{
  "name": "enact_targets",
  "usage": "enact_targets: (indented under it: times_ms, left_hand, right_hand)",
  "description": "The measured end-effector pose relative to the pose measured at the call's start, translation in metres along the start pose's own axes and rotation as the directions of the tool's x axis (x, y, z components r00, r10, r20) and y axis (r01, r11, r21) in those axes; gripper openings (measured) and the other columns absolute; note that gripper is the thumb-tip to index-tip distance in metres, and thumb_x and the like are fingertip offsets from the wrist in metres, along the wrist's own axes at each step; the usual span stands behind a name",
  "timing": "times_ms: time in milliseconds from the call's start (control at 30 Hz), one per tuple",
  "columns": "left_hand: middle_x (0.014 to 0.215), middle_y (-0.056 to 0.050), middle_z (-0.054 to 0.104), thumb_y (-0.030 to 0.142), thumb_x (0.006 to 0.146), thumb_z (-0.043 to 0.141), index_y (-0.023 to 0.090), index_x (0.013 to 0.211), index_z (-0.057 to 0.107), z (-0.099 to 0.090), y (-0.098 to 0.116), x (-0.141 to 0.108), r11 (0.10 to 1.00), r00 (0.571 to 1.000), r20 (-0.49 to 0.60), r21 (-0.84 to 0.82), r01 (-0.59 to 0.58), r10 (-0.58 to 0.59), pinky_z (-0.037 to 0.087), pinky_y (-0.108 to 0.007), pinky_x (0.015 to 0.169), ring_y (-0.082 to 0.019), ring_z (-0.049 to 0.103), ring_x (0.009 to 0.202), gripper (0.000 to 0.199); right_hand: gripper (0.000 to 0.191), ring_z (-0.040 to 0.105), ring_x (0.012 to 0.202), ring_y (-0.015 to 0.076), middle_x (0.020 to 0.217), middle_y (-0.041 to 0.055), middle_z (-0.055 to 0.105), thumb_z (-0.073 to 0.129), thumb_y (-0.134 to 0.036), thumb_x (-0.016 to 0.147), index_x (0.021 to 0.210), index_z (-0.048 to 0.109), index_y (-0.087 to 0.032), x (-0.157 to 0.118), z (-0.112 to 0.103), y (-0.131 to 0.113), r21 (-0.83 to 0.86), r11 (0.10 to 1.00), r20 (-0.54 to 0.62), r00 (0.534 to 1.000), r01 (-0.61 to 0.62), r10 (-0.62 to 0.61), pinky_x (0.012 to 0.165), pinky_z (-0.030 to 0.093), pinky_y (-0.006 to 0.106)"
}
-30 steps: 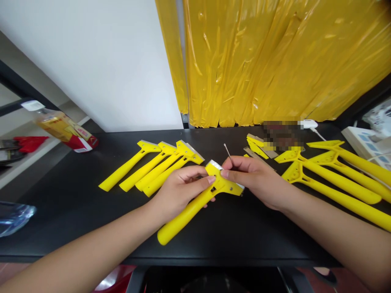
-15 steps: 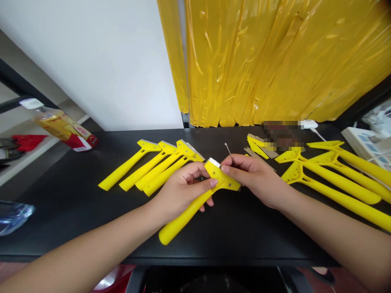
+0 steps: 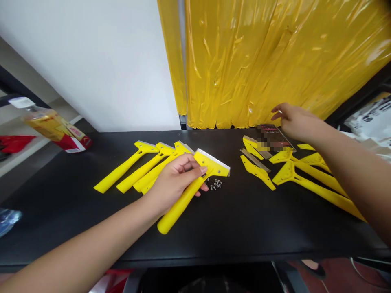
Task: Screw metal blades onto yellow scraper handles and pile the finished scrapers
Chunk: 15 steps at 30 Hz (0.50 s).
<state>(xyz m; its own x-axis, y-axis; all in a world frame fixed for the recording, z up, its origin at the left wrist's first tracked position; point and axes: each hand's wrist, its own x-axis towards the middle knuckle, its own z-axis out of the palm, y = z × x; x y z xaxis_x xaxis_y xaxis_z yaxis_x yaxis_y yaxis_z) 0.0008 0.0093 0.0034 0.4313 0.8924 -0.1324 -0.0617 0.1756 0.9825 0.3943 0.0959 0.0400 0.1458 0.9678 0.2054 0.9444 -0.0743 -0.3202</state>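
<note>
My left hand (image 3: 180, 177) is closed around the neck of a yellow scraper (image 3: 180, 209), whose head with a metal blade edge points up and away. Small screws and nuts (image 3: 217, 183) lie on the black table just right of its fingers. My right hand (image 3: 295, 120) is raised over the back right of the table, above a dark phone (image 3: 279, 138); its fingers are loosely bent and apart, with nothing visible between them. Several yellow scrapers with blades (image 3: 119, 171) lie left of my left hand. Yellow head plates (image 3: 258, 173) and blades (image 3: 255, 158) rest right of centre.
Several yellow handles (image 3: 324, 193) lie at the right, partly under my right forearm. A drink bottle (image 3: 55, 126) leans at the back left, and a clear plastic object (image 3: 9, 219) is at the left edge. Yellow plastic sheeting (image 3: 244, 65) hangs behind the black table (image 3: 244, 232).
My right hand has left the scraper head and moved up and right, over the phone. The thin metal tool it held is no longer visible. My left hand still holds the scraper, slightly further left.
</note>
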Motion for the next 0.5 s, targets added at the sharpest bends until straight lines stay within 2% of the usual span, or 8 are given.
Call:
enact_targets:
  times_ms: [67, 200, 400, 500]
  left_hand:
    - [0.079, 0.004, 0.067, 0.034, 0.093, 0.081, 0.019, 0.091, 0.062, 0.000, 0.001, 0.000, 1.000, 1.000, -0.003, 0.000, -0.001, 0.001, 0.060, -0.022, 0.056, -0.017, 0.077, 0.068, 0.025]
    - [0.080, 0.003, 0.068, 0.035, 0.094, 0.081, 0.019, 0.092, 0.063, -0.001, -0.001, 0.002, 1.000, 1.000, -0.007, -0.006, 0.000, 0.000, 0.060, -0.022, 0.055, -0.017, 0.077, 0.068, 0.024]
    - [0.080, 0.004, 0.068, 0.035, 0.092, 0.083, 0.019, 0.091, 0.064, -0.004, -0.004, 0.005, 1.000, 1.000, -0.024, -0.015, 0.007, -0.007, 0.060, -0.022, 0.054, -0.017, 0.077, 0.067, 0.024]
    - [0.082, 0.004, 0.068, 0.036, 0.092, 0.083, 0.020, 0.092, 0.065, -0.005, -0.005, 0.005, 1.000, 1.000, -0.029, -0.009, 0.002, -0.002, 0.061, -0.022, 0.054, -0.017, 0.078, 0.069, 0.023]
  right_hand:
    - [0.040, 0.068, 0.118, 0.0271, 0.136, 0.0125, 0.067, 0.068, -0.037, 0.103, 0.138, 0.064, -0.017, 0.011, 0.008, 0.020, -0.075, 0.997, 0.060, 0.998, -0.001, 0.005, 0.100, 0.058, 0.050]
    - [0.038, 0.069, 0.118, 0.0259, 0.138, 0.0137, 0.066, 0.067, -0.036, 0.105, 0.137, 0.064, -0.016, 0.018, 0.022, 0.043, -0.169, 0.986, 0.112, 0.993, -0.006, 0.026, 0.098, 0.060, 0.047]
    - [0.040, 0.069, 0.116, 0.0261, 0.138, 0.0125, 0.066, 0.070, -0.038, 0.102, 0.136, 0.065, -0.019, 0.016, 0.028, 0.045, -0.199, 0.980, 0.155, 0.987, -0.006, 0.037, 0.097, 0.061, 0.047]
    - [0.038, 0.069, 0.117, 0.0259, 0.138, 0.0129, 0.066, 0.070, -0.038, 0.103, 0.135, 0.066, -0.018, 0.011, 0.024, 0.037, -0.168, 0.986, 0.116, 0.993, 0.005, 0.015, 0.098, 0.060, 0.046]
